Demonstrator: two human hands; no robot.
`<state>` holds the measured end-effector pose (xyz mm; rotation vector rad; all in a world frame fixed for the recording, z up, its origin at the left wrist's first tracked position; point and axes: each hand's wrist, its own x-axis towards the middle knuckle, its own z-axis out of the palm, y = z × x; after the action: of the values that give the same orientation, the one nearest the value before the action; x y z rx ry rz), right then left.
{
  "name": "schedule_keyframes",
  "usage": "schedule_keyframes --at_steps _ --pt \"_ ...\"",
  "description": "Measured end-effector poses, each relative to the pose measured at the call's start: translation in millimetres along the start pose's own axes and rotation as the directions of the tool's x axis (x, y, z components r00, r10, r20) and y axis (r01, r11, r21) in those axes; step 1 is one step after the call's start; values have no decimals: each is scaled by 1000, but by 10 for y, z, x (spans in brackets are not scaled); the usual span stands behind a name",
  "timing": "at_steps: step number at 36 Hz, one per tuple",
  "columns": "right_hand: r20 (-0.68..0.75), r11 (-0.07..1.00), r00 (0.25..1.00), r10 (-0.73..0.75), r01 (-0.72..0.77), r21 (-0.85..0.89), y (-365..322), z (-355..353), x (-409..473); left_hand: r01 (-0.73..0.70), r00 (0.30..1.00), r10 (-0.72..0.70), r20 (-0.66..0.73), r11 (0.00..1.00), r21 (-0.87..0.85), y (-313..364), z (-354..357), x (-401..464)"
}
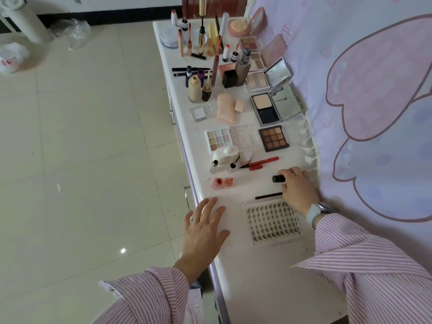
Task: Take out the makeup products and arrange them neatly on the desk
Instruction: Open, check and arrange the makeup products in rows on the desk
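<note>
Most makeup products already lie in rows along the tabletop point(233, 253). My right hand point(298, 188), by the wall edge, curls its fingers around a small black tube point(278, 178) to line it up; my left hand point(203, 225) rests flat, fingers spread, steadying me at the front edge.

I see glossy cream floor tiles point(81, 136) on the left, plastic bags point(11, 57) far left, a white desk point(268, 265) along a lilac cartoon curtain point(374, 90) at right.

Plastic bags point(12, 57) on tiled floor point(93, 148) (cartoon curtain point(374, 90) opposite).
</note>
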<state>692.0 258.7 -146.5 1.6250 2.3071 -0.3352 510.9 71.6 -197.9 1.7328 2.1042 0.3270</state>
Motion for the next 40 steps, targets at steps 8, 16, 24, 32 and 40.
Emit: schedule_keyframes --at_steps 8,16,24,32,40 --pt "-223 992 970 -98 78 -96 -225 -162 21 30 996 -28 82 999 -24 14 -100 18" --pt "21 547 1000 12 -24 837 -537 -364 -681 27 986 -73 -148 957 -289 90 -130 -2" --pt "298 336 952 -74 -257 906 -692 -153 -1058 -243 967 186 -172 874 -421 317 -280 -67" --pt "40 522 992 -123 30 852 -740 -86 -1057 -91 994 108 1 845 -527 333 -405 -10" --pt "104 468 974 -201 2 884 -728 -92 -1025 -62 992 111 63 851 -522 235 -517 58"
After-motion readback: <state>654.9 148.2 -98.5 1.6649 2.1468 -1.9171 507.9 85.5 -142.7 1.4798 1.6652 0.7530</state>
